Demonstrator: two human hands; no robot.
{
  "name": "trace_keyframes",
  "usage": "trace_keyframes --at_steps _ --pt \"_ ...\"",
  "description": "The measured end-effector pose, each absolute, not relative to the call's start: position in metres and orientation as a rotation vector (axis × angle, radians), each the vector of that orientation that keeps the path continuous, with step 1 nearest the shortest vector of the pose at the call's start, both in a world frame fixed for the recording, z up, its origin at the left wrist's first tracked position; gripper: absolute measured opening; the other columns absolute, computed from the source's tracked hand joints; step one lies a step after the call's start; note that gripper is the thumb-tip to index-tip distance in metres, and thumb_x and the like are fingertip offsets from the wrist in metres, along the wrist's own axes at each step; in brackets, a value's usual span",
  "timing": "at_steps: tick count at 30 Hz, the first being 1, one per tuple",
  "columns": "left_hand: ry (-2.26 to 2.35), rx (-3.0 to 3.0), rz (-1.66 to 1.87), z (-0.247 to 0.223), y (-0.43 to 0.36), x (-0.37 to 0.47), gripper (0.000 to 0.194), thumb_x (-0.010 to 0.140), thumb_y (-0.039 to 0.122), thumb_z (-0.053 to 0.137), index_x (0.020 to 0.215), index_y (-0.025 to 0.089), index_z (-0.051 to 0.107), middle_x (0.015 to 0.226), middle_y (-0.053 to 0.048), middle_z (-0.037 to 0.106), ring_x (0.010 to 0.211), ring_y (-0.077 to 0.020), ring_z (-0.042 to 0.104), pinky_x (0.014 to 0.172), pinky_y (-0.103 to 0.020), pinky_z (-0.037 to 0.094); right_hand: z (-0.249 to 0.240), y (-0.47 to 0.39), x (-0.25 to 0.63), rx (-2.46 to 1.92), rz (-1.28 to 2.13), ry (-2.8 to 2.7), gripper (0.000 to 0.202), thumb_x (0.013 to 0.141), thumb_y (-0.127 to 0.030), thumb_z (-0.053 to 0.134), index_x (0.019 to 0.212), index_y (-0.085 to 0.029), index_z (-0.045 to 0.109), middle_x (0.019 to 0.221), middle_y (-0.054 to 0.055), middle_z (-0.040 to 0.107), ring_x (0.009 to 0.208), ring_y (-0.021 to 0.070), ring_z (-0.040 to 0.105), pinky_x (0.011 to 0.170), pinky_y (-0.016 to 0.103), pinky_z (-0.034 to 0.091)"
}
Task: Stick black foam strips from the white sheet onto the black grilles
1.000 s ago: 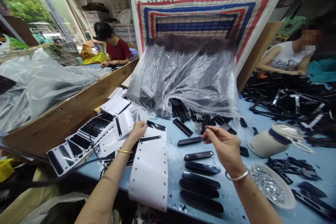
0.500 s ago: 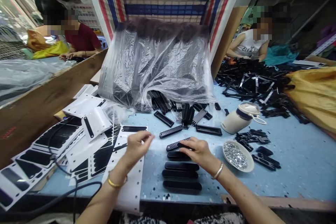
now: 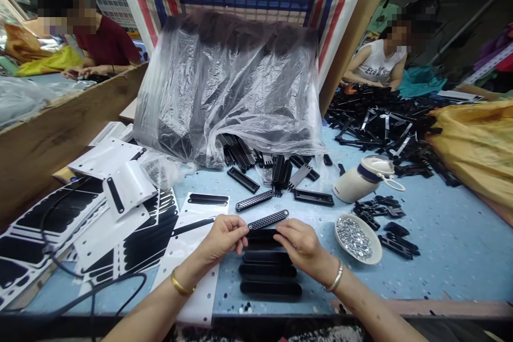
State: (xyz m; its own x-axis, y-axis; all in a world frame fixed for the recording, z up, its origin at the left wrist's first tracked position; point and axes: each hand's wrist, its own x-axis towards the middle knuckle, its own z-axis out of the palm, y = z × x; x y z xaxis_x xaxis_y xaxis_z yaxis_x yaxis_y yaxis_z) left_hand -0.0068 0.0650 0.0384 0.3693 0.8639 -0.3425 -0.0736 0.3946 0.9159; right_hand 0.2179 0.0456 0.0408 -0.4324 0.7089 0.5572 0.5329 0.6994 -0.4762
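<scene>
Black and elongated, a narrow strip is stretched between 2 hands over the blue tabletop; whether it is lifted clear cannot be told. Its left end is pinched between the thumb and bent fingers of the left hand, with almost no gap left; its right end is gripped likewise by the right hand. Just beyond, 2 textured black bars are laid aslant; on the near side, 3 smooth black bars are lined up in a row. A white backing sheet is partly covered by the left forearm. To the right, small metal parts are heaped in a white bowl, with a cream bottle placed behind it. Farther back, black pieces are partly covered by a clear plastic bag.
</scene>
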Motion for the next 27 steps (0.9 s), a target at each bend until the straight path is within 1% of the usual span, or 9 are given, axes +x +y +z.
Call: trace_keyframes --at_steps 4,6,10,12,14,18,20,24,27 --pt "0.999 0.955 0.729 0.037 0.067 -0.004 0.037 0.066 0.045 0.072 0.062 0.012 0.056 0.050 -0.003 0.063 0.032 -0.0064 0.049 0.030 -0.014 0.024 0.040 0.045 0.222 -0.939 0.355 -2.143 0.017 0.089 -0.014 0.052 0.100 -0.017 0.066 0.081 0.008 0.067 0.072 0.0188 0.062 0.063 0.032 0.055" --pt "1.044 0.992 0.734 0.034 0.068 -0.003 0.036 0.068 0.045 0.070 0.063 0.012 0.057 0.051 -0.003 0.063 0.032 -0.0067 0.049 0.031 -0.015 0.025 0.041 0.048 0.224 -0.962 0.408 -2.099 0.014 0.088 -0.017 0.055 0.097 -0.018 0.067 0.079 0.007 0.068 0.070 0.0186 0.063 0.062 0.032 0.055" --pt "1.285 1.193 0.890 0.024 0.071 -0.003 0.030 0.070 0.040 0.066 0.080 0.011 0.064 0.049 0.002 0.058 0.033 -0.0068 0.047 0.035 -0.017 0.032 0.047 0.059 0.243 -1.145 0.515 -1.965 0.008 0.084 -0.023 0.063 0.088 -0.020 0.069 0.076 0.005 0.070 0.069 0.0185 0.066 0.062 0.030 0.056" --pt "1.395 1.360 0.976 0.018 0.071 -0.004 0.027 0.068 0.035 0.068 0.083 0.012 0.065 0.048 0.004 0.055 0.037 -0.0077 0.047 0.038 -0.019 0.036 0.049 0.062 0.256 -1.237 0.614 -1.904 0.007 0.081 -0.026 0.067 0.084 -0.021 0.070 0.075 0.004 0.070 0.068 0.0182 0.067 0.061 0.029 0.056" --pt "1.441 1.554 0.993 0.013 0.070 -0.003 0.025 0.066 0.031 0.070 0.082 0.013 0.067 0.051 0.003 0.056 0.041 -0.0082 0.049 0.043 -0.020 0.039 0.046 0.063 0.265 -1.288 0.729 -1.880 0.008 0.078 -0.027 0.069 0.083 -0.021 0.071 0.076 0.003 0.071 0.069 0.0183 0.068 0.061 0.028 0.056" --pt "1.401 1.841 0.952 0.008 0.069 0.000 0.030 0.069 0.031 0.070 0.094 0.014 0.070 0.066 -0.001 0.064 0.044 -0.0080 0.048 0.049 -0.023 0.044 0.031 0.054 0.261 -1.280 0.896 -1.893 0.011 0.077 -0.025 0.069 0.087 -0.021 0.072 0.083 0.004 0.074 0.077 0.0191 0.070 0.071 0.030 0.057" --pt "1.368 1.908 0.906 0.009 0.070 0.000 0.029 0.072 0.031 0.068 0.096 0.014 0.070 0.069 -0.002 0.065 0.046 -0.0089 0.049 0.051 -0.023 0.044 0.025 0.048 0.252 -1.236 0.960 -1.920 0.011 0.078 -0.024 0.068 0.088 -0.021 0.072 0.084 0.004 0.074 0.077 0.0185 0.070 0.072 0.030 0.058" --pt "1.313 1.943 0.730 0.015 0.075 -0.005 0.023 0.076 0.029 0.065 0.092 0.015 0.072 0.072 -0.005 0.067 0.055 -0.0131 0.056 0.054 -0.025 0.044 0.026 0.040 0.240 -1.145 0.976 -1.963 0.011 0.079 -0.022 0.067 0.089 -0.021 0.072 0.083 0.005 0.075 0.077 0.0183 0.070 0.071 0.030 0.058" --pt "1.273 1.919 0.653 0.019 0.078 -0.009 0.018 0.078 0.026 0.061 0.086 0.016 0.073 0.072 -0.006 0.068 0.060 -0.0149 0.058 0.057 -0.026 0.044 0.035 0.044 0.245 -1.127 0.849 -1.975 0.013 0.080 -0.022 0.066 0.092 -0.022 0.072 0.086 0.005 0.075 0.079 0.0194 0.070 0.072 0.032 0.059"
